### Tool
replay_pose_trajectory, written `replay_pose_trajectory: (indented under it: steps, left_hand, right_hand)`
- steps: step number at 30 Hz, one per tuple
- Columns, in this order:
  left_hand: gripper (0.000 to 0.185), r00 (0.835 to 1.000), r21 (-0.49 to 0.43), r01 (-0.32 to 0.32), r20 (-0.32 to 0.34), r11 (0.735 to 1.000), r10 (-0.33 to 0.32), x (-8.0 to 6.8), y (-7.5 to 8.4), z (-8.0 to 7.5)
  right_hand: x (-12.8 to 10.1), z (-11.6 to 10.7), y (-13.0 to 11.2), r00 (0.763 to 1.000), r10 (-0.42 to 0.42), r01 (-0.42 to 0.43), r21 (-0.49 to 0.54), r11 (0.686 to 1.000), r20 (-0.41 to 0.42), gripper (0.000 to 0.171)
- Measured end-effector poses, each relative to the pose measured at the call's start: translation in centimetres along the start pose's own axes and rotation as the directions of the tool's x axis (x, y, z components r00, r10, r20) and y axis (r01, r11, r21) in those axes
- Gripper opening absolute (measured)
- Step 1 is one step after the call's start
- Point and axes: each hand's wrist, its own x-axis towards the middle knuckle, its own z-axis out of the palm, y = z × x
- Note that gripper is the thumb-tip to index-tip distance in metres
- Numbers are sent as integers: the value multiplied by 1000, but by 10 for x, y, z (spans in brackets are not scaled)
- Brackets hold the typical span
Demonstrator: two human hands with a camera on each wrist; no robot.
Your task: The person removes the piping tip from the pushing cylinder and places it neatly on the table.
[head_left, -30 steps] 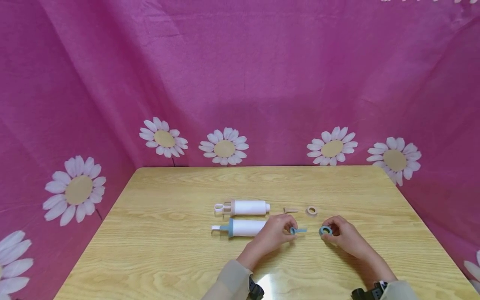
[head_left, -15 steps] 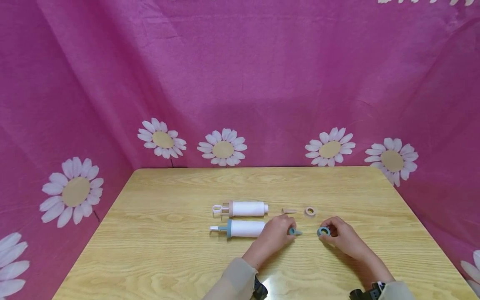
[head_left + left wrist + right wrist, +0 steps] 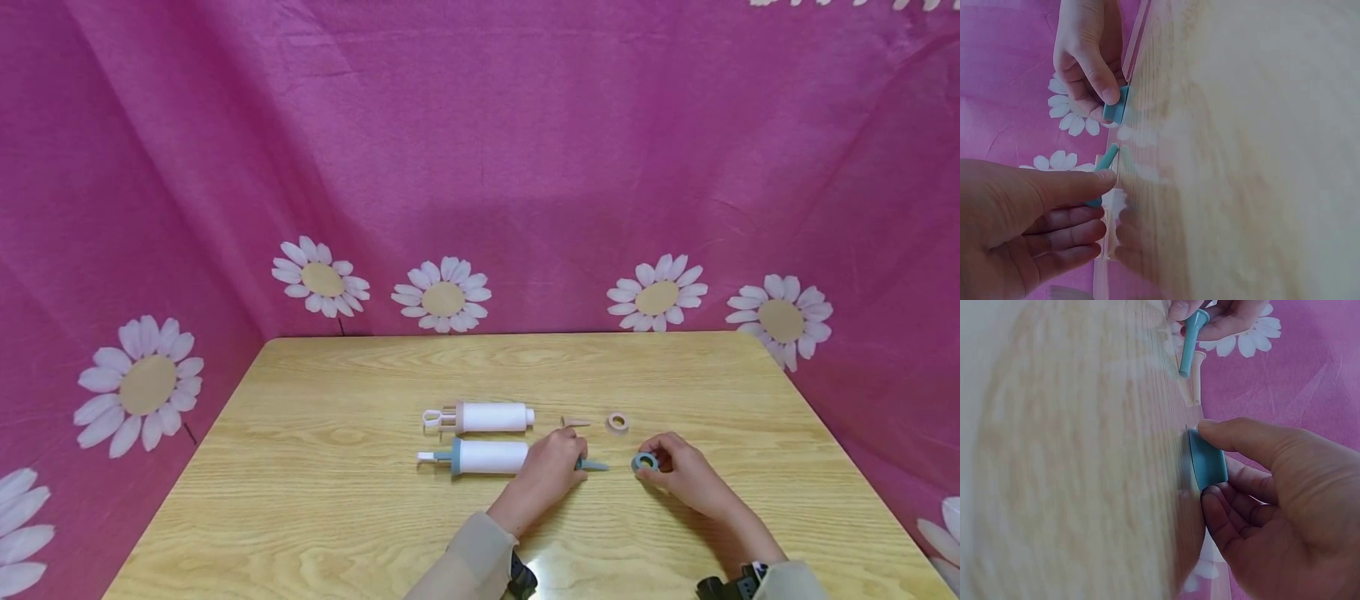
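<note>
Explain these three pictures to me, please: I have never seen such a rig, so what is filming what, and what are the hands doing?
No machine here: a person works with bare hands and wears three cameras. The wide picture comes from the head, looking down at a wooden table ringed by pink daisy cloth. The other two come from the wrists, very close up, so the table looks tilted and blurred.

On the table lie two white syringe-like tubes, one with a beige plunger, one with a blue plunger, plus a small beige nozzle and a beige ring.

The left hand pinches a blue nozzle in its fingers. The right hand holds a blue ring on edge against the table.
</note>
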Motion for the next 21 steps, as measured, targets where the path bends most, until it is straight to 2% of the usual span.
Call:
replay_pose_trajectory:
  steps: [9, 21]
  left_hand:
    - [16, 1000, 18, -10, 3, 1000, 10, 0, 0, 2]
    - [17, 1000, 5, -1, 28, 1000, 0, 1, 0, 3]
  right_hand:
    - [0, 0, -1, 1000, 5, -5, -9, 1000, 4, 25]
    - [-3, -3, -4, 997, 29, -30, -11, 999, -72, 32]
